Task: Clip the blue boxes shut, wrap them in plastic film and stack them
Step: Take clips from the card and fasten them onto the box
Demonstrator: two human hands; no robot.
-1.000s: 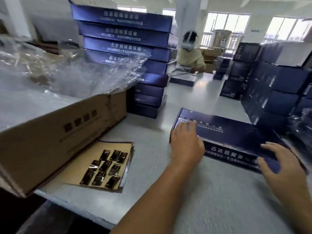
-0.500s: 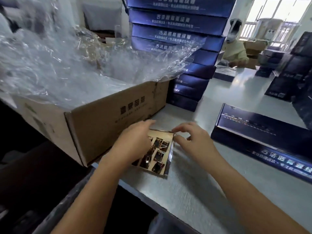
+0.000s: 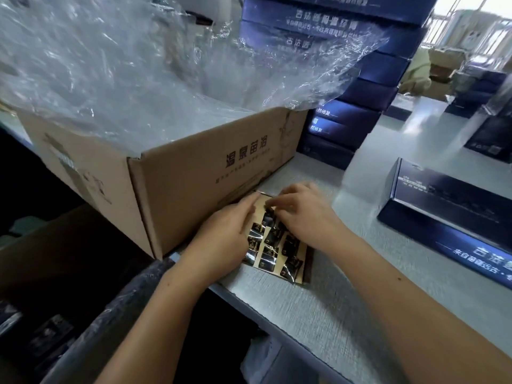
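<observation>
Left hand (image 3: 227, 234) lies on a tan card sheet (image 3: 303, 252), just under the middle at 5 o'clock. Its fingers are nearly straight and press down on the sheet; it holds nothing. Right hand (image 3: 302, 214) is just beside it, with bent fingers (image 3: 277, 205) reaching down to the top of the sheet. They are blurry, so I cannot tell if they pinch anything.

On the sheet sit small dark shiny pieces (image 3: 266, 259) in rows. I can count about eight; the hands hide the rest.

One blue box (image 3: 443, 217) lies flat on the grey table (image 3: 332, 300) at 3 o'clock, well apart from both hands. It is long and thin. Its long side runs from 10 o'clock to 4 o'clock, and the side with white writing faces the person.

One tall stack of blue boxes (image 3: 365, 87) stands at 1 o'clock. About seven show, but plastic covers some, so the count is not sure. More dark boxes (image 3: 493, 134) stand at 2 o'clock.

One big cardboard box (image 3: 194, 176) sits at 9 o'clock, touching the sheet's far edge. Clear plastic film (image 3: 138, 65) puffs out of its open top.
</observation>
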